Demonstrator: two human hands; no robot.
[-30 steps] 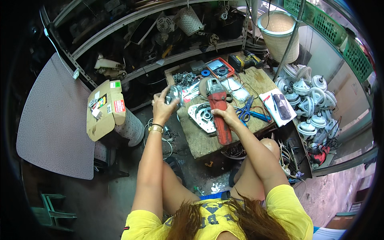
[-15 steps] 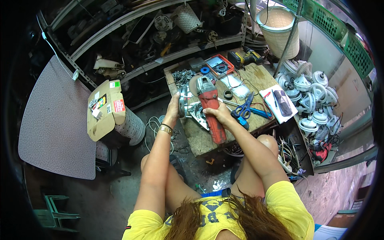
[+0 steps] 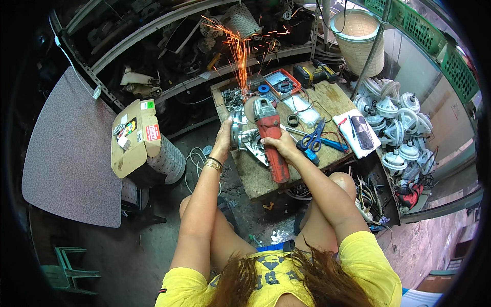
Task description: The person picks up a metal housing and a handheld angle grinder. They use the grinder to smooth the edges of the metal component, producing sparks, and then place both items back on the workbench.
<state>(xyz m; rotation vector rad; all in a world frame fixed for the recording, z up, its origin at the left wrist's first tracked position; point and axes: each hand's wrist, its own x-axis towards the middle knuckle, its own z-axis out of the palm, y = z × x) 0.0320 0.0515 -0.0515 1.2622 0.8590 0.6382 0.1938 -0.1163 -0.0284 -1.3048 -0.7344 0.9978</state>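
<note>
My right hand [image 3: 282, 145] is closed round the red body of an angle grinder [image 3: 269, 122], its grey head pointing away from me. The grinder's disc [image 3: 250, 108] meets the far edge of a round silvery metal part [image 3: 236, 134]. That part stands on edge at the bench's left side, and my left hand [image 3: 222, 141] grips it with the thumb on top. Orange sparks [image 3: 242, 64] fly up and away from the contact. Beneath the grinder lies a shiny metal piece [image 3: 254, 143], partly hidden.
On the wooden bench [image 3: 266, 187] lie blue scissors [image 3: 313, 139], a black tape roll [image 3: 292, 120], an orange-framed multimeter [image 3: 283, 83], yellow-black drills [image 3: 307, 75] and loose screws [image 3: 233, 96]. A phone [image 3: 362, 132] rests on paper. White fan motors [image 3: 396, 123] pile up at right; a cardboard box [image 3: 134, 140] stands left.
Sparks now stream from the grinder's disc, where there were none before. Both hands keep nearly the same place, with the grinder and the metal part shifted only slightly.
</note>
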